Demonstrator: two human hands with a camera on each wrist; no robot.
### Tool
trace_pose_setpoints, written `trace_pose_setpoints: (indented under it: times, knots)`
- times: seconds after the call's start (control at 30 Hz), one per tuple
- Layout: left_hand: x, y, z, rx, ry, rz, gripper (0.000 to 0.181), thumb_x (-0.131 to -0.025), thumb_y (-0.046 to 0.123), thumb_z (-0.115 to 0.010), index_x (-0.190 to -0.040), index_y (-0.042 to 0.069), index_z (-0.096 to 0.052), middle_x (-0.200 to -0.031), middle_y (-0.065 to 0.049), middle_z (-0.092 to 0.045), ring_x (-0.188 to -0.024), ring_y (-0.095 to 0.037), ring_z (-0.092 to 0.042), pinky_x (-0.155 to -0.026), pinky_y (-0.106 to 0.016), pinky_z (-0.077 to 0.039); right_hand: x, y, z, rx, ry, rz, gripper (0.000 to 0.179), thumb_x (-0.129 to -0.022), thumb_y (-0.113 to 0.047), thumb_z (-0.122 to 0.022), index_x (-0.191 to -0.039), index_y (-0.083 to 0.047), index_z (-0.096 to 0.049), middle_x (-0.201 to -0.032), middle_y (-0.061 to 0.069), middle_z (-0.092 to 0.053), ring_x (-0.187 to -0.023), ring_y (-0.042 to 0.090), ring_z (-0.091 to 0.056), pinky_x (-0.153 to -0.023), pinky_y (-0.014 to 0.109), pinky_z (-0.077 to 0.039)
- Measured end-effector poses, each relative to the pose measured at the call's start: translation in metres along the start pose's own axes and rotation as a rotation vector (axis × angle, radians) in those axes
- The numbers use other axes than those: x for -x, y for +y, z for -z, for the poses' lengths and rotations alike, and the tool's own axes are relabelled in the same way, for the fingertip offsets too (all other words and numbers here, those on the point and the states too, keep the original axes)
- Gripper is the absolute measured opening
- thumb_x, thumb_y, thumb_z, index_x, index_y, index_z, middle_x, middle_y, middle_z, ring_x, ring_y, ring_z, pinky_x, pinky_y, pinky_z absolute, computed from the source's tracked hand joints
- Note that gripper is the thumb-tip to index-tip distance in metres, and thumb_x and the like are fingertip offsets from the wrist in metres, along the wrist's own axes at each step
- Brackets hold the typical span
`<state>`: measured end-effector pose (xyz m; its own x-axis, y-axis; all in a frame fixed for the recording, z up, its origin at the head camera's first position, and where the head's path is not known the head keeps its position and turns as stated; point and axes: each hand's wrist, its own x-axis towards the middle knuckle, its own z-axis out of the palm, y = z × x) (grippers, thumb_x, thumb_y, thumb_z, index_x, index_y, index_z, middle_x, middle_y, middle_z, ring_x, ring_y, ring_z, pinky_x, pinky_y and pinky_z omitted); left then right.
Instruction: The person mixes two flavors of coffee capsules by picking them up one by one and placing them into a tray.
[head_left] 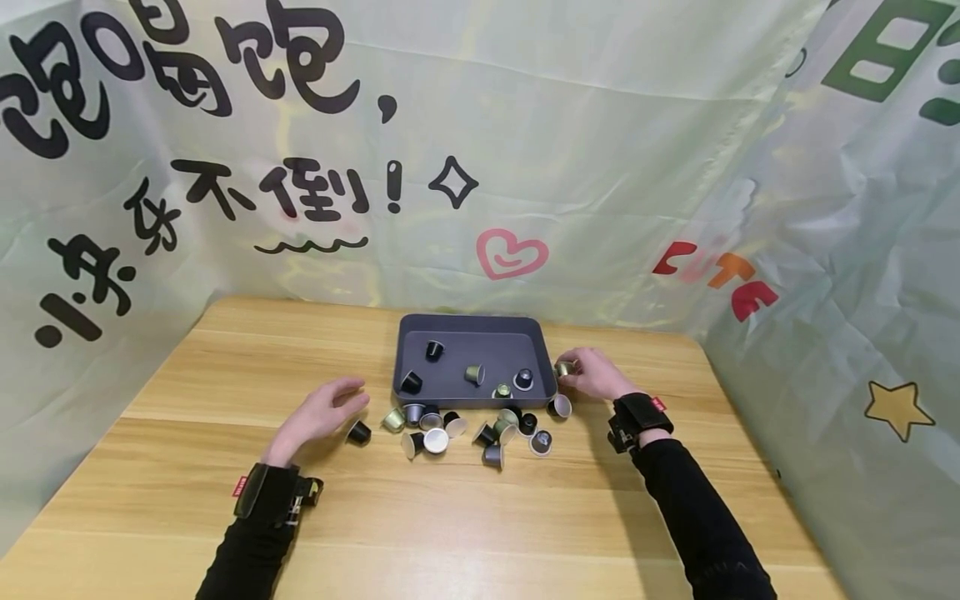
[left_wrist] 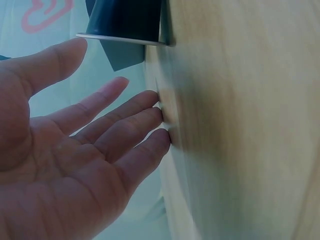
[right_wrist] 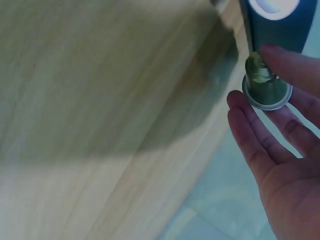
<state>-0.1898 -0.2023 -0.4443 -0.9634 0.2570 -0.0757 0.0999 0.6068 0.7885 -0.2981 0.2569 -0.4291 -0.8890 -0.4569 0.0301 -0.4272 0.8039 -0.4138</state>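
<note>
A green-gold, metallic, cup-shaped capsule [right_wrist: 267, 93] is pinched between the thumb and fingers of the right hand [head_left: 596, 374], at the right edge of a dark grey rectangular tray [head_left: 495, 344]. Five capsules [head_left: 474, 375] lie inside the tray; a loose cluster of black, grey and green capsules [head_left: 436, 441] crowds its near edge. The left hand [head_left: 325, 410], fingers apart, is just beside a black cup-shaped capsule [head_left: 359, 433]. The tray sits by the far edge of the pale wooden table [head_left: 465, 533], with open wood toward its left and right edges.
</note>
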Motion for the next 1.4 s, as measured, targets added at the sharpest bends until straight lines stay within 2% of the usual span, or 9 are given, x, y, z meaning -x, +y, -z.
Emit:
trace_pose_setpoints:
  times: [0.17, 0.43, 0.67, 0.9, 1.17, 1.4]
  knots:
    - [-0.001, -0.002, 0.0, 0.01, 0.0, 0.006, 0.055, -0.105, 0.023, -0.052, -0.143, -0.014, -0.041, -0.145, -0.036, -0.046, -0.135, -0.051, -0.048, -0.115, -0.059, -0.039, 0.001, -0.001, 0.002, -0.018, 0.069, 0.032, 0.022, -0.088, -0.006, -0.072, -0.107, 0.003, -0.071, -0.099, 0.017, -0.073, -0.089, 0.029, -0.066, -0.082, 0.047, -0.056]
    - [-0.001, -0.002, -0.001, -0.002, 0.011, 0.008, 0.054, -0.105, 0.023, -0.052, -0.144, -0.012, -0.041, -0.145, -0.035, -0.047, -0.134, -0.05, -0.048, -0.115, -0.06, -0.04, 0.004, -0.009, 0.003, -0.075, 0.15, 0.04, 0.025, -0.091, -0.002, -0.069, -0.115, 0.004, -0.068, -0.106, 0.02, -0.071, -0.095, 0.032, -0.067, -0.09, 0.05, -0.057]
    - [0.0, -0.002, -0.001, 0.006, 0.007, 0.016, 0.055, -0.105, 0.023, -0.052, -0.145, -0.012, -0.04, -0.146, -0.035, -0.047, -0.135, -0.05, -0.048, -0.115, -0.06, -0.04, 0.003, -0.022, 0.005, -0.063, 0.186, 0.057, 0.031, -0.093, -0.004, -0.068, -0.123, 0.003, -0.065, -0.115, 0.022, -0.07, -0.102, 0.036, -0.067, -0.094, 0.052, -0.055]
    - [0.0, -0.002, 0.0, 0.015, 0.0, 0.018, 0.056, -0.105, 0.024, -0.052, -0.145, -0.012, -0.039, -0.146, -0.035, -0.046, -0.135, -0.05, -0.047, -0.115, -0.06, -0.04, -0.004, -0.031, 0.003, -0.058, 0.155, 0.069, 0.033, -0.094, -0.006, -0.067, -0.125, 0.005, -0.064, -0.122, 0.023, -0.068, -0.108, 0.039, -0.066, -0.096, 0.053, -0.054]
    - [0.0, -0.002, -0.001, 0.016, -0.006, 0.021, 0.056, -0.105, 0.024, -0.052, -0.146, -0.012, -0.039, -0.147, -0.035, -0.046, -0.135, -0.05, -0.048, -0.115, -0.059, -0.04, -0.014, -0.038, -0.001, -0.068, 0.105, 0.073, 0.031, -0.095, -0.006, -0.065, -0.123, 0.007, -0.063, -0.115, 0.023, -0.07, -0.103, 0.036, -0.066, -0.092, 0.05, -0.056]
    - [-0.001, -0.002, -0.002, 0.011, -0.003, 0.022, 0.056, -0.104, 0.024, -0.052, -0.145, -0.011, -0.039, -0.146, -0.035, -0.046, -0.134, -0.05, -0.048, -0.115, -0.059, -0.041, -0.022, -0.041, -0.006, -0.014, 0.078, 0.102, 0.034, -0.095, -0.007, -0.066, -0.125, 0.009, -0.063, -0.108, 0.021, -0.071, -0.096, 0.031, -0.066, -0.086, 0.047, -0.056]
